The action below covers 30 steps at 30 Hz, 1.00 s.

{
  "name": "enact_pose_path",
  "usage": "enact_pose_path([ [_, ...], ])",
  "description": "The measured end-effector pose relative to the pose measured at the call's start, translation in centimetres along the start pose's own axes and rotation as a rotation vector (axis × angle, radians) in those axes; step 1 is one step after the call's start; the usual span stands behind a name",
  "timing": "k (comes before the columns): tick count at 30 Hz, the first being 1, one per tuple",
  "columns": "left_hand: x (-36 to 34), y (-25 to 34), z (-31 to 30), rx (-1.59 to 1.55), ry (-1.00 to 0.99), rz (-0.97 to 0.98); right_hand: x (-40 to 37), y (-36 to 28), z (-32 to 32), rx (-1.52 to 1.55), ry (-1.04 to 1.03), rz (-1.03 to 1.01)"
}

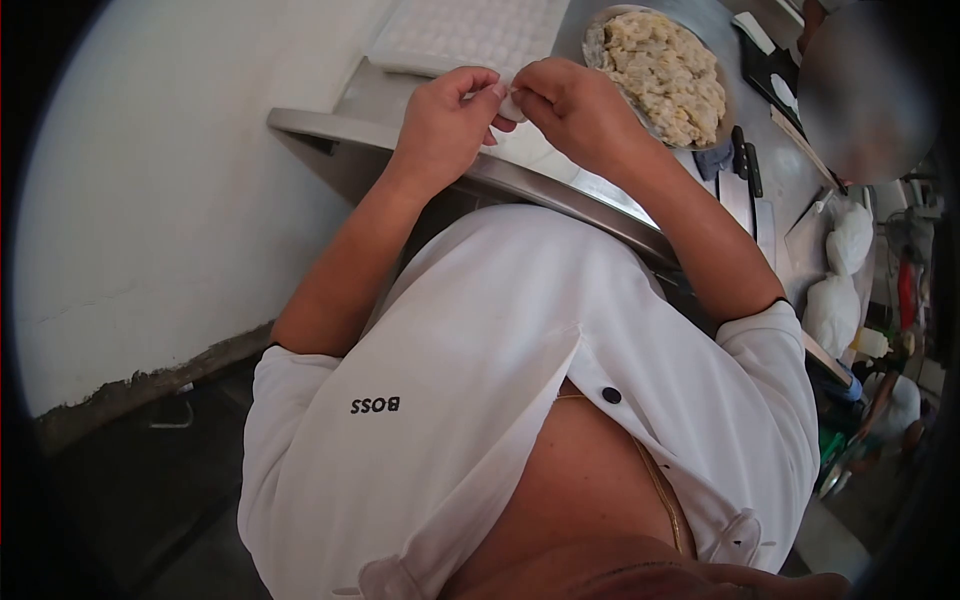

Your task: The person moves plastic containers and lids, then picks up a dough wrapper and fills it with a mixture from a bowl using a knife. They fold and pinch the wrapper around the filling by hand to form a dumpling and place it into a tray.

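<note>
Both my hands meet above the edge of a metal counter (560, 190). My left hand (440, 120) and my right hand (570, 110) pinch a small white piece of dough (511, 104) between their fingertips; most of it is hidden by the fingers. Just right of my right hand stands a metal bowl (727, 122) heaped with pale chopped filling (665, 75). Beyond my hands lies a white tray (470, 30) with rows of small white dough pieces.
Black-handled tools (745, 165) lie on the counter right of the bowl. White bundles (838, 275) sit further right among clutter. Another person (860, 90) is at the top right. A white wall (150, 200) is on the left.
</note>
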<state>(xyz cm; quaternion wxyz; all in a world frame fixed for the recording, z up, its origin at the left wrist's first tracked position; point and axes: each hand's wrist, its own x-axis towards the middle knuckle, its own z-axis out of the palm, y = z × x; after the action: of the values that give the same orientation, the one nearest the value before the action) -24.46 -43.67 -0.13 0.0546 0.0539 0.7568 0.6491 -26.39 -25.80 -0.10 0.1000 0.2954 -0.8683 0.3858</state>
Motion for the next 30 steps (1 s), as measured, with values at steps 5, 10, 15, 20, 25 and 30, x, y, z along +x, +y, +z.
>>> enact_pose_path([
  [5, 0.3, 0.1, -0.5, 0.069, -0.038, 0.034, 0.3, -0.4, 0.0, 0.043, 0.055, 0.053],
  [10, 0.8, -0.3, -1.7, -0.158, -0.049, -0.024, 0.9, -0.5, -0.6, 0.032, 0.024, 0.065],
  [15, 1.9, -0.8, -3.0, -0.725, -0.415, -0.373, 1.7, 0.0, 0.4, 0.219, 0.02, 0.111],
  [20, 2.8, -2.7, -3.5, -0.814, -0.451, -0.265, 2.1, -0.5, -0.3, 0.421, -0.049, 0.249],
  [25, 2.8, -3.0, -3.6, -0.803, -0.439, -0.22, 2.2, -1.0, -0.4, 0.508, -0.141, 0.404],
  [30, 2.6, -3.5, -3.3, -0.814, -0.44, -0.237, 2.0, -0.2, 0.8, 0.358, -0.066, 0.237],
])
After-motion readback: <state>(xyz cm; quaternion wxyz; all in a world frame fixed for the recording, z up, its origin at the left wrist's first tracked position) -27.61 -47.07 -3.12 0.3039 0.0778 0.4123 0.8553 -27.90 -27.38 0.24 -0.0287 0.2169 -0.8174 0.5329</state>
